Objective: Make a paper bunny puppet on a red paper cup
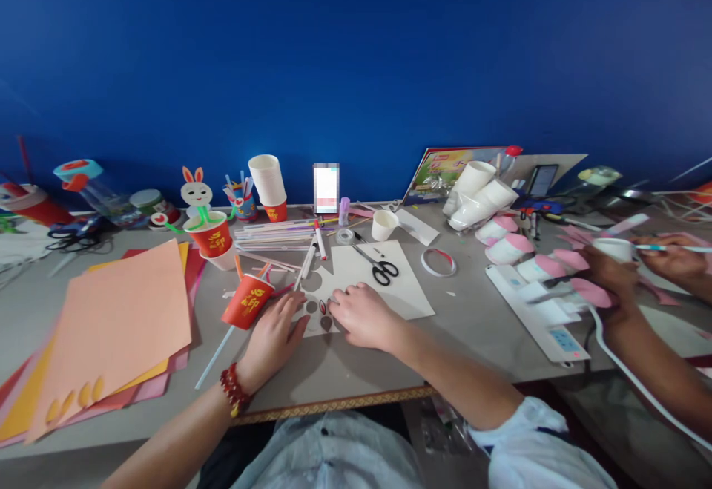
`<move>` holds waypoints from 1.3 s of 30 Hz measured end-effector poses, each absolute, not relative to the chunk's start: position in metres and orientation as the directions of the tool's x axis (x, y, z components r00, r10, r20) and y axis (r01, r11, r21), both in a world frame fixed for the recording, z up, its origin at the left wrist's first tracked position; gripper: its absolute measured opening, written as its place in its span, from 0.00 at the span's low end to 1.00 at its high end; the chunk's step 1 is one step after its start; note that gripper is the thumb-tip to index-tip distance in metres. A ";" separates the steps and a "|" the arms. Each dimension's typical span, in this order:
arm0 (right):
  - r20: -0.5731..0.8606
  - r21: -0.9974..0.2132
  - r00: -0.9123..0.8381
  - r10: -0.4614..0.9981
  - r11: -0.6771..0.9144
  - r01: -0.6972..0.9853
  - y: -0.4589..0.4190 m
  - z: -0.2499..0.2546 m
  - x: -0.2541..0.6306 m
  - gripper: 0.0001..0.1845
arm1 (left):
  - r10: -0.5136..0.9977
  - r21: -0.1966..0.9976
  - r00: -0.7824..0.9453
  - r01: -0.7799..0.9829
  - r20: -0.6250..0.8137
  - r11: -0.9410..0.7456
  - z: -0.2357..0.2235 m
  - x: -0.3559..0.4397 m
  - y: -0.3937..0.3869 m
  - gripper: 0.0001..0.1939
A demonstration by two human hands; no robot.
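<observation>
My left hand (pixel 275 333) rests on the table with thumb and fingers apart, beside a tilted red paper cup (pixel 248 301) with orange straw pieces and a pale straw under it. My right hand (pixel 364 316) lies on white paper (pixel 411 289), fingers curled together; whatever may be under the fingertips is hidden. Between the hands are a small red-and-black oval (pixel 322 307) and a dark teardrop shape (pixel 326 323), near round holes cut in the paper. Black-handled scissors (pixel 383 272) lie beyond my right hand.
Coloured paper sheets (pixel 127 318) lie at left. Behind stand a rabbit-decorated red cup (pixel 214 243), straws (pixel 275 237), stacked white cups (pixel 267 179) and a small white cup (pixel 385 225). A tape roll (pixel 438 262) and power strip (pixel 534 311) lie right, near a co-worker's hands (pixel 612 277).
</observation>
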State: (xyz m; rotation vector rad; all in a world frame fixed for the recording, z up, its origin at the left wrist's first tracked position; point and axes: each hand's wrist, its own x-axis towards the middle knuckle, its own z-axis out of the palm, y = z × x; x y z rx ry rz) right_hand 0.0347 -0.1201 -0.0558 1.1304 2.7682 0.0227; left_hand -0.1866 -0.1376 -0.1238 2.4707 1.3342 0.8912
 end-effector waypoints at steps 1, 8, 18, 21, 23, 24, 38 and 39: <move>-0.131 0.071 -0.707 0.695 0.718 0.692 -0.120 -0.056 0.036 0.16 | 0.807 0.426 0.418 0.695 0.416 -0.579 -0.125 -0.186 -0.138 0.16; -0.126 0.080 -0.724 0.678 0.734 0.674 -0.122 -0.059 0.042 0.11 | 0.796 0.370 0.418 0.723 0.438 -0.584 -0.129 -0.184 -0.139 0.16; -0.142 0.079 -0.730 0.669 0.743 0.665 -0.125 -0.059 0.047 0.10 | 0.797 0.302 0.449 0.757 0.403 -0.580 -0.135 -0.184 -0.137 0.19; -0.129 0.089 -0.726 0.675 0.737 0.670 -0.124 -0.060 0.045 0.10 | 0.799 0.283 0.454 0.767 0.396 -0.576 -0.136 -0.183 -0.138 0.19; -0.128 0.092 -0.727 0.674 0.738 0.668 -0.124 -0.061 0.044 0.10 | 0.803 0.274 0.444 0.778 0.396 -0.566 -0.136 -0.183 -0.137 0.19; -0.130 0.091 -0.729 0.672 0.740 0.667 -0.124 -0.061 0.044 0.10 | 0.806 0.271 0.438 0.783 0.397 -0.560 -0.137 -0.183 -0.137 0.19; -0.088 0.064 -0.732 0.676 0.737 0.673 -0.123 -0.068 0.053 0.09 | 0.815 0.239 0.444 0.803 0.371 -0.546 -0.133 -0.182 -0.138 0.19; -0.089 0.063 -0.733 0.674 0.738 0.671 -0.122 -0.067 0.053 0.09 | 0.817 0.242 0.441 0.803 0.372 -0.544 -0.133 -0.182 -0.138 0.19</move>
